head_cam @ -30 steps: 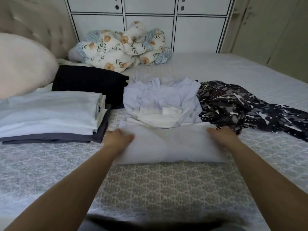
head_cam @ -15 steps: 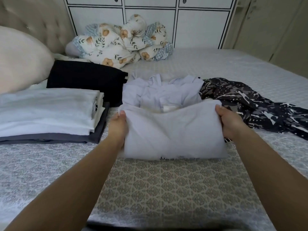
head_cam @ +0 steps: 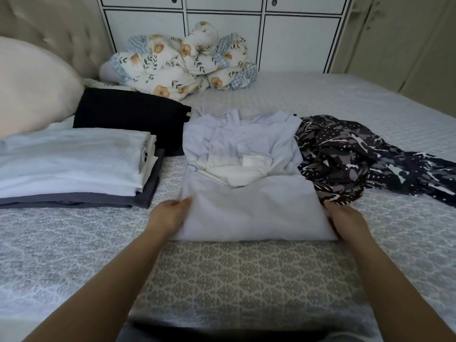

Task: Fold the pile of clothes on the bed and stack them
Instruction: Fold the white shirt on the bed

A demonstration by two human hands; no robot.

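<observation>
I see the folded white garment [head_cam: 249,213] lying flat, long axis left-right; left hand [head_cam: 170,213] and right hand [head_cam: 345,220] pinch its ends on the bed [head_cam: 246,280].

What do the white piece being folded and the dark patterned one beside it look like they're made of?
White garment: probably thin matte cotton or a blend; it folds softly with a faint sheen-free surface. Patterned garment: likely a light, drapey printed synthetic or viscose; it crumples in loose, fluid folds.

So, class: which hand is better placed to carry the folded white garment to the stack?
Left. The left hand grips the folded white garment on the side nearest the stack.
</observation>
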